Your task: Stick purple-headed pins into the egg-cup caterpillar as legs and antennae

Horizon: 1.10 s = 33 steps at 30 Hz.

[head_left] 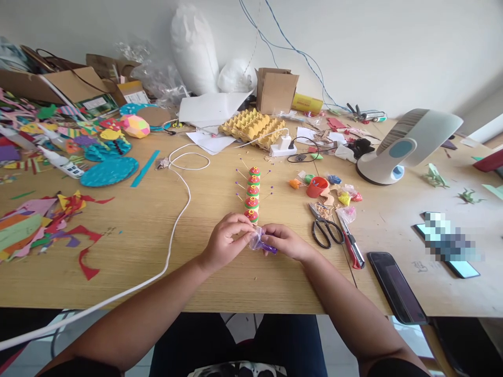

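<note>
My left hand (pixel 226 241) and my right hand (pixel 285 242) meet at the middle of the wooden table (pixel 157 262). Both pinch a small clear plastic bag (pixel 257 240) with something purple (pixel 269 248) in it. Just beyond my fingers lies a row of stacked red, green and yellow craft pieces (pixel 252 195) with pins sticking out from its sides.
Black scissors (pixel 325 230) and a red cutter (pixel 352 246) lie to the right, with a phone (pixel 396 287) at the table edge and a white fan (pixel 404 146) behind. A white cable (pixel 173 235) crosses the left. Coloured paper scraps (pixel 43 225) and boxes fill the left and back.
</note>
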Motion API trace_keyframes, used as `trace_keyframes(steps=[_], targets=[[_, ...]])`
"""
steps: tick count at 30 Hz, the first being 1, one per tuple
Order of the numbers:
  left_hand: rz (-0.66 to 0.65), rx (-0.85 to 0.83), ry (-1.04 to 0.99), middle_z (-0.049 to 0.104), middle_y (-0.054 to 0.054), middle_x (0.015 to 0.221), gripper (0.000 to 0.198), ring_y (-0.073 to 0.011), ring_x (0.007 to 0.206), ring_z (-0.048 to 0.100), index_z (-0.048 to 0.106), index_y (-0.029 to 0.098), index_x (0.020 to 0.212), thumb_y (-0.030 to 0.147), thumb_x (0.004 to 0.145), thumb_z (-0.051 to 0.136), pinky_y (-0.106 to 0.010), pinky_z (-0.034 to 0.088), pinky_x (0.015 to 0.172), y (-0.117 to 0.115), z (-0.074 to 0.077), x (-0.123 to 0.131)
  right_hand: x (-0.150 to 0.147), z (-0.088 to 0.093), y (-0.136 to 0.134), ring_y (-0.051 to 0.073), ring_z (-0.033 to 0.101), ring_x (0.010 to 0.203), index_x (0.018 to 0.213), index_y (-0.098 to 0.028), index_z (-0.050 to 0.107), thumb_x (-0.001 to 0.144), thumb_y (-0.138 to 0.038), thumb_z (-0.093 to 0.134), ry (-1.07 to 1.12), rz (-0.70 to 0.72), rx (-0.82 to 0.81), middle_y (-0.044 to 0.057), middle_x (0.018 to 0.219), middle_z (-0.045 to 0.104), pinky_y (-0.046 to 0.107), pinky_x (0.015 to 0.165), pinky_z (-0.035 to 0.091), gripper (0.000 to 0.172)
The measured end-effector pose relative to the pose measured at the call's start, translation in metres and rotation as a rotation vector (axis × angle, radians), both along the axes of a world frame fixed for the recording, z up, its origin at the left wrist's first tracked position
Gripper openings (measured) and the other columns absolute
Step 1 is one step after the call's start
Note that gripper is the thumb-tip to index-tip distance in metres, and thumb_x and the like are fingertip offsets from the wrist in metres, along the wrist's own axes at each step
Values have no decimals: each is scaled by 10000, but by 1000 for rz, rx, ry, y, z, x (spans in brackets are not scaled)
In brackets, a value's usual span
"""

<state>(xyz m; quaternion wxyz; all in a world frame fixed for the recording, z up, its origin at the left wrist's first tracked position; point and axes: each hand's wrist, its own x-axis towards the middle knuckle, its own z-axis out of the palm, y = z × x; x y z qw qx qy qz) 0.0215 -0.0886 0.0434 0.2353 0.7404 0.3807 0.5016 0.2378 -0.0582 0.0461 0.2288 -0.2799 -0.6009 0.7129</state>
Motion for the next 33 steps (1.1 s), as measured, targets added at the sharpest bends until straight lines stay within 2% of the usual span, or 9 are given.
trace_keyframes(steps=[5,9,11,13,20,23,27,29,33], targets=[[112,-186,-276,650,-71,1014,151,-161,948,627,629,190,962,325,981,564,-271,528,794,2,-3,-1,0,1,0,100,559,602,912,-145,644,883,-545,659,-46,-97,62,5,728,626,214,550,420,401],[-15,-302,-254,671,-92,1099,282,-159,943,639,557,200,1172,368,953,615,-261,533,770,2,-8,2,-1,-4,1,104,508,613,970,-153,641,864,-545,683,-22,-161,124,-5,738,595,230,570,406,409],[-59,-288,-206,676,-94,1120,437,-166,957,649,511,212,1257,337,889,709,-248,524,737,0,-11,5,-2,-6,1,108,495,632,969,-155,636,866,-537,685,-27,-173,178,-9,742,575,236,588,408,399],[-56,-276,-184,689,-73,1072,495,-158,927,663,490,222,1290,290,866,735,-241,517,720,-1,-13,8,-3,-6,0,113,497,659,976,-159,629,880,-524,674,-49,-177,236,-8,760,571,240,613,415,381],[-32,-364,-307,702,0,857,365,-139,831,687,473,219,1194,243,899,687,-268,538,789,-3,-13,11,-4,2,-5,135,534,780,1100,-177,619,950,-469,597,-66,-199,440,26,897,621,265,723,445,329],[-48,-374,-299,695,5,837,363,-137,810,683,449,220,1184,231,901,676,-265,535,776,-3,-11,11,-6,1,-5,132,533,731,1016,-178,646,957,-464,591,-77,-219,466,14,822,619,264,692,441,298],[-55,-316,-223,692,6,843,337,-122,796,671,454,221,1184,201,910,651,-250,531,762,-4,-11,12,-8,-2,-4,150,587,766,880,-184,658,956,-464,596,-62,-284,512,45,853,669,283,721,472,297],[-52,-270,-183,687,1,857,348,-122,798,667,462,218,1209,200,914,646,-253,536,759,-4,-12,12,-9,-1,-4,164,621,823,876,-187,668,963,-449,590,-54,-297,556,70,916,697,300,767,490,286],[-95,-200,-106,690,-8,897,426,-129,820,675,460,218,1288,208,910,656,-273,552,790,-5,-14,11,-9,5,-6,165,635,809,878,-186,683,983,-421,563,-71,-310,614,72,874,697,305,772,504,284]])
